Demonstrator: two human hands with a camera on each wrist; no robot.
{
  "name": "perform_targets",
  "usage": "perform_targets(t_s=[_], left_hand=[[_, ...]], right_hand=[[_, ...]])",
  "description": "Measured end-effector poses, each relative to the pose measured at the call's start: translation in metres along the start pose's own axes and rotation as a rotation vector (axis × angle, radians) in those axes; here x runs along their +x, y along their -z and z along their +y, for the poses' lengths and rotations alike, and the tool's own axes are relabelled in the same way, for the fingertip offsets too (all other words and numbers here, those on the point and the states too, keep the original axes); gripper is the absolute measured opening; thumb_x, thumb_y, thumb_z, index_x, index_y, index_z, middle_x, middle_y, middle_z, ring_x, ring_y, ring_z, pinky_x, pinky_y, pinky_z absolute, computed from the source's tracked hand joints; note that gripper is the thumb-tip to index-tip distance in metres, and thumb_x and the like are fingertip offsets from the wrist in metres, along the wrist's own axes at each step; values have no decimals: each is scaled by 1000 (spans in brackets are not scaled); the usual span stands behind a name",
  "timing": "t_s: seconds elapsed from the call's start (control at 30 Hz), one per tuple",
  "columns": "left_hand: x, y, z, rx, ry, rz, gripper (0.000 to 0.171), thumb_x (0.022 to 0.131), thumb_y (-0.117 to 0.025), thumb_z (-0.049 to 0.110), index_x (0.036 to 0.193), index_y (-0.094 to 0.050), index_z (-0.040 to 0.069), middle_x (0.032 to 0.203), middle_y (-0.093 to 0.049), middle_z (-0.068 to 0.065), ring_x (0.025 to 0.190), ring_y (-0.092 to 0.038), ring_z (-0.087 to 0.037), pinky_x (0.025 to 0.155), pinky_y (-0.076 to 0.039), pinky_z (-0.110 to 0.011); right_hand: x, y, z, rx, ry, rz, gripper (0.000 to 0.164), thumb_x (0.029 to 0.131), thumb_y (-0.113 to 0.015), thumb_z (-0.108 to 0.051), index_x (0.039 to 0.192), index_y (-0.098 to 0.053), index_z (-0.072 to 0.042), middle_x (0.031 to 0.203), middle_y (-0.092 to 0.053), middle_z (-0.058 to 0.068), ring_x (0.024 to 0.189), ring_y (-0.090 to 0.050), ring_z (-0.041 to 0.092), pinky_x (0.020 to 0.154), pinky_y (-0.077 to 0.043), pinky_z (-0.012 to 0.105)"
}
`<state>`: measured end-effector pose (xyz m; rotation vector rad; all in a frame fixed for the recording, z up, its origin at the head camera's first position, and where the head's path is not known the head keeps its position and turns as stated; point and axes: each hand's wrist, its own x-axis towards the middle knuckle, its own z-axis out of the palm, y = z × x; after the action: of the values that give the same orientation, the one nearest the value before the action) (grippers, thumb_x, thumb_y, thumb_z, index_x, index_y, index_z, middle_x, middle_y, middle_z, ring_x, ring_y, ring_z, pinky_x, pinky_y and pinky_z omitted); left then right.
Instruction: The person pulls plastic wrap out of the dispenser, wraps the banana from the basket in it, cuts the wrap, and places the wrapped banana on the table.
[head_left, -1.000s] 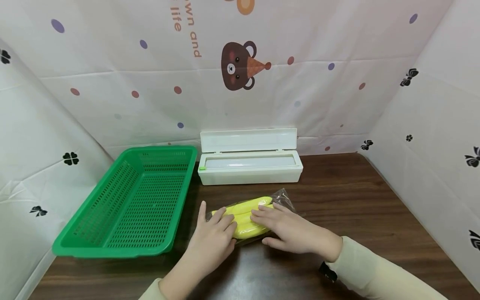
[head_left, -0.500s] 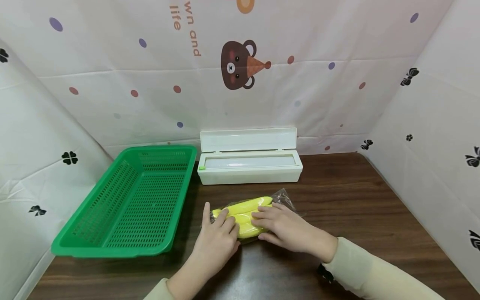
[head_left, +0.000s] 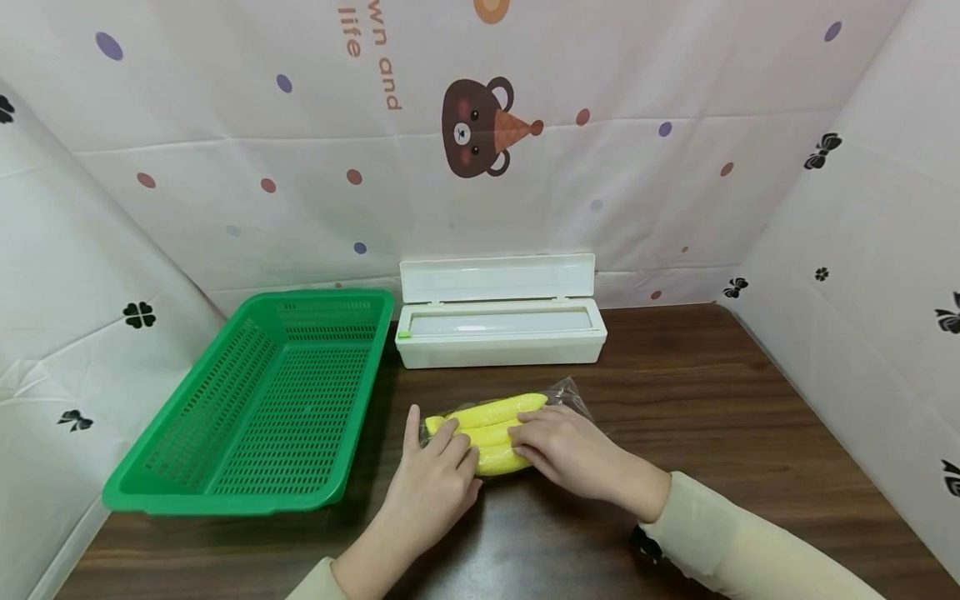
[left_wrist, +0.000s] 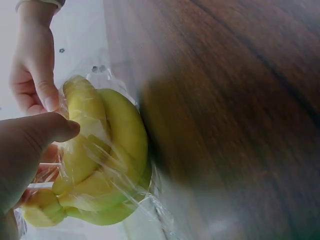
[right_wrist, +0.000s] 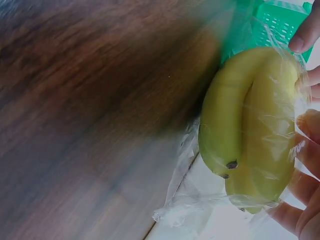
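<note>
A bunch of yellow bananas point(head_left: 491, 435) lies on the wooden table, covered by clear plastic wrap point(head_left: 567, 395) that sticks out at its right end. My left hand point(head_left: 432, 492) holds the left end, bent fingers on top and thumb at the near side; one outer finger points away. In the left wrist view, that thumb point(left_wrist: 60, 126) presses the wrap near the stem. My right hand point(head_left: 577, 454) is at the right end with curled fingers, pinching the wrap against the fruit. The right wrist view shows its fingers point(right_wrist: 307, 150) beside the bananas, partly cut off by the frame.
A green plastic basket point(head_left: 360, 408) with perforated walls stands left of the bananas. Behind them sits a white cling film dispenser point(head_left: 501, 354), its lid point(head_left: 498, 277) raised. Patterned white cloth point(head_left: 645, 192) hangs at the back and sides of the table point(head_left: 675, 392).
My right hand's fingers have gone from lying flat over the bananas to curled at their right end. The left hand has slid slightly right, its fingers still on the bunch.
</note>
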<state>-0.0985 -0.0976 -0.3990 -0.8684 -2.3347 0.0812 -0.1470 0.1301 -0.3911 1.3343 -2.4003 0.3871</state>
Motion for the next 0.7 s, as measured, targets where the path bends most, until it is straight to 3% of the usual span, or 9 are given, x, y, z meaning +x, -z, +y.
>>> perform_targets(t_s=[0.33, 0.53, 0.7], left_hand=[[2, -2, 0, -22, 13, 42, 21, 72, -76, 25, 83, -69, 9, 83, -69, -4, 100, -64, -24, 98, -32, -68], [1, -2, -3, -8, -16, 55, 5, 77, -62, 12, 74, -60, 9, 79, -67, -4, 102, -65, -24, 97, -33, -69], [-1, -3, -4, -18, -47, 23, 25, 87, -40, 0, 74, -60, 9, 87, -68, -4, 108, -62, -25, 97, -33, -69]], right_hand=[[0, -1, 1, -5, -17, 3, 7, 89, -63, -18, 95, -66, -14, 97, -70, -2, 102, -65, 18, 91, -49, 38], [1, -3, 1, -15, -14, 23, 3, 91, -61, -19, 90, -60, -16, 82, -61, -8, 83, -62, 12, 86, -49, 34], [2, -4, 2, -4, -10, 39, 6, 89, -63, -17, 86, -58, -17, 75, -53, -10, 74, -56, 9, 81, -49, 32]])
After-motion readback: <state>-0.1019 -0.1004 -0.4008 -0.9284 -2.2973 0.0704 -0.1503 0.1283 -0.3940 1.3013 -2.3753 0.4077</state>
